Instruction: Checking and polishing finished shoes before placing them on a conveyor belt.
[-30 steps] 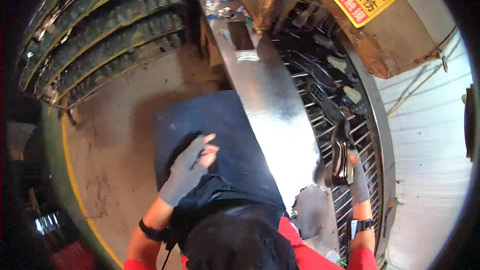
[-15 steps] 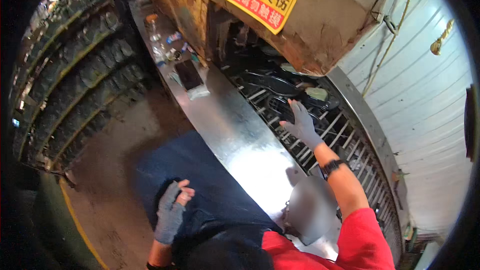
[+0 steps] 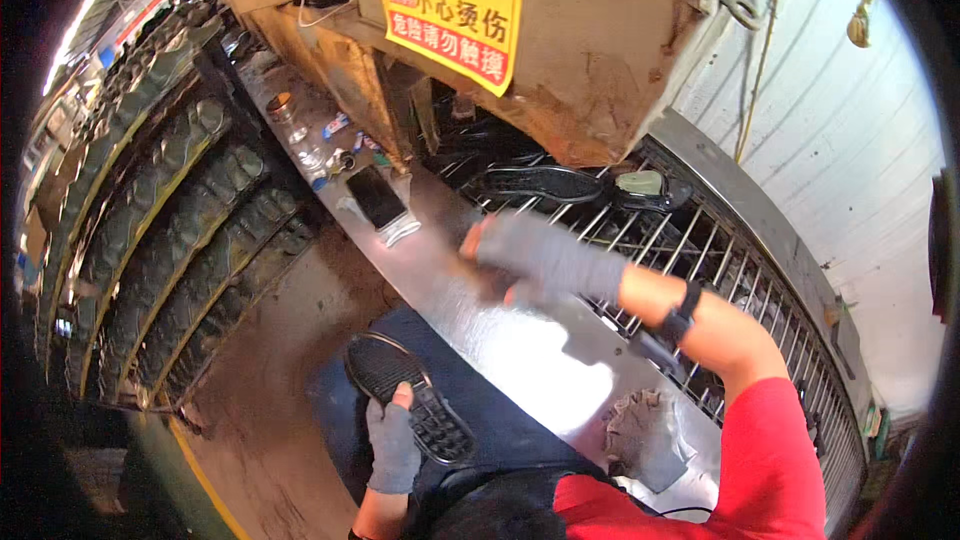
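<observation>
My left hand (image 3: 392,443), in a grey fingerless glove, grips a black shoe sole (image 3: 405,395) above my dark-clothed lap. The thumb presses on the sole's textured face. My right hand (image 3: 545,255), gloved the same way, is over the metal bench top between the bench and the roller conveyor. Motion smears its fingers, but thumb and fingers stand apart and no object shows in them. Beyond it, another black sole (image 3: 543,183) lies on the conveyor rollers (image 3: 715,265), beside a dark piece with a pale green pad (image 3: 643,186).
Overhead juts a metal housing (image 3: 590,50) bearing a yellow warning sign (image 3: 450,5). A phone (image 3: 376,198) and a clear bottle (image 3: 290,125) occupy the bench's far end. A grey cloth (image 3: 645,440) lies near me. Racks of shoes (image 3: 180,210) stand at left.
The black sole is now in my left hand, which held nothing before. My right hand has come back from over the conveyor, leftward to the bench. The view has shifted.
</observation>
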`<state>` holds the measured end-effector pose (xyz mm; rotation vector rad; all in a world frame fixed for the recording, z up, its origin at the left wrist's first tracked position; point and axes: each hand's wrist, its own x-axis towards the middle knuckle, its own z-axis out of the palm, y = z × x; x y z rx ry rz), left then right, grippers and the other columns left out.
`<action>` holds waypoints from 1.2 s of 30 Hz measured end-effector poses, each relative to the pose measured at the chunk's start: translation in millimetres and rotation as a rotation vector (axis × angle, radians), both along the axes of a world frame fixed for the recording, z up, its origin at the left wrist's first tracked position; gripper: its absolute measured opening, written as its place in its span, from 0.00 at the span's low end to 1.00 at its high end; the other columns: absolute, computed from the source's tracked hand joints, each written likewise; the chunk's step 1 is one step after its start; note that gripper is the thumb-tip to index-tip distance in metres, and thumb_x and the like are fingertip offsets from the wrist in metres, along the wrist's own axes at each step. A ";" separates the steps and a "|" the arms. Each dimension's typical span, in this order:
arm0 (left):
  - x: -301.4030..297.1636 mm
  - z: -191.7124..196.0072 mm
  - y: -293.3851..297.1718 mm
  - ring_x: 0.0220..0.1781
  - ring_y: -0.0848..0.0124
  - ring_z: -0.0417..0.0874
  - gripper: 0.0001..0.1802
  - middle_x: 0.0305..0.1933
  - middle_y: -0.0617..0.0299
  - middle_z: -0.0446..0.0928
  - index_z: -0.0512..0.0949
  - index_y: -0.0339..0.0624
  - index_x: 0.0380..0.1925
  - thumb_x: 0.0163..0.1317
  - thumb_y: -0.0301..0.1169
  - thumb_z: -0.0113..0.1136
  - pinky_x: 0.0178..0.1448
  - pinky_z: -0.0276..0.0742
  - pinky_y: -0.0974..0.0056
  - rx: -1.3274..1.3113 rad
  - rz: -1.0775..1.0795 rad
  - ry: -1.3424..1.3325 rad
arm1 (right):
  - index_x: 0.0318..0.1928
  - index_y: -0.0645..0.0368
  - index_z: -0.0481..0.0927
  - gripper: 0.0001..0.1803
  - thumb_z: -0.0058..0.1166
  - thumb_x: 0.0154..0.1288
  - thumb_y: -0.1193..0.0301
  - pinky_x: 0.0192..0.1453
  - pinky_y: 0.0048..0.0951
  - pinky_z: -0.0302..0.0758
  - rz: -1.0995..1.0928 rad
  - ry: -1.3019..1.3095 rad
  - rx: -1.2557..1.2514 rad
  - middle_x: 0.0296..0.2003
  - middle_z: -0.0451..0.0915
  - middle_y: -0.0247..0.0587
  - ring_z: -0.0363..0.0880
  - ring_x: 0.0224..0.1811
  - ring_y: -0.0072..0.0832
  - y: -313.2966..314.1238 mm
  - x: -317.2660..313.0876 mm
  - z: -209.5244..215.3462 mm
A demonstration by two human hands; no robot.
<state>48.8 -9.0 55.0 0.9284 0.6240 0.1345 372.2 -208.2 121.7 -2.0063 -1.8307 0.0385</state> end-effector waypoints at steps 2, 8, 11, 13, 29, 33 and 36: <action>8.1 7.9 -1.2 0.32 0.60 0.87 0.16 0.42 0.59 0.84 0.77 0.37 0.57 0.75 0.34 0.61 0.39 0.90 0.55 0.071 0.048 0.061 | 0.70 0.58 0.75 0.51 0.78 0.43 0.56 0.74 0.50 0.70 -0.311 -0.188 0.059 0.66 0.77 0.56 0.74 0.70 0.53 -46.4 69.1 -35.6; -46.1 -41.8 -12.4 0.51 0.71 0.81 0.19 0.54 0.63 0.84 0.80 0.37 0.62 0.76 0.34 0.62 0.59 0.78 0.63 0.124 -0.041 0.298 | 0.69 0.53 0.72 0.51 0.79 0.40 0.64 0.73 0.50 0.70 -1.002 -0.262 -0.473 0.61 0.79 0.49 0.74 0.69 0.51 -206.7 151.7 -83.3; -54.2 -48.0 -10.8 0.52 0.72 0.80 0.22 0.56 0.64 0.84 0.80 0.37 0.62 0.76 0.39 0.64 0.62 0.76 0.63 0.148 -0.113 0.383 | 0.65 0.48 0.78 0.42 0.76 0.44 0.66 0.73 0.47 0.70 -0.991 -0.354 -0.814 0.62 0.76 0.44 0.72 0.69 0.47 -159.9 122.3 -64.2; -48.4 -45.4 -9.4 0.52 0.72 0.81 0.23 0.57 0.64 0.83 0.80 0.37 0.63 0.76 0.41 0.64 0.62 0.76 0.63 0.130 -0.150 0.352 | 0.62 0.46 0.80 0.36 0.75 0.48 0.65 0.72 0.46 0.70 -0.906 -0.400 -0.777 0.61 0.77 0.44 0.73 0.68 0.46 -175.1 97.3 -55.0; -53.6 -15.4 -4.0 0.59 0.73 0.78 0.26 0.61 0.63 0.79 0.75 0.36 0.69 0.77 0.39 0.62 0.62 0.76 0.66 0.025 -0.093 0.169 | 0.64 0.61 0.78 0.37 0.78 0.60 0.55 0.51 0.30 0.74 -1.269 1.096 0.155 0.49 0.82 0.33 0.78 0.48 0.21 -223.8 -21.6 -114.4; -73.9 -5.2 10.5 0.65 0.71 0.77 0.28 0.66 0.60 0.77 0.71 0.35 0.72 0.79 0.39 0.60 0.68 0.75 0.63 0.440 0.040 0.220 | 0.55 0.59 0.82 0.21 0.69 0.68 0.62 0.38 0.28 0.76 -1.151 1.524 0.385 0.37 0.83 0.30 0.81 0.36 0.22 -201.0 -72.5 -103.7; -62.8 2.8 17.1 0.72 0.67 0.75 0.29 0.69 0.54 0.76 0.70 0.38 0.74 0.78 0.37 0.60 0.73 0.73 0.61 0.488 0.168 -0.053 | 0.65 0.59 0.79 0.29 0.69 0.67 0.63 0.45 0.26 0.79 -1.031 1.587 0.273 0.46 0.84 0.31 0.84 0.42 0.22 -169.6 -130.9 -82.2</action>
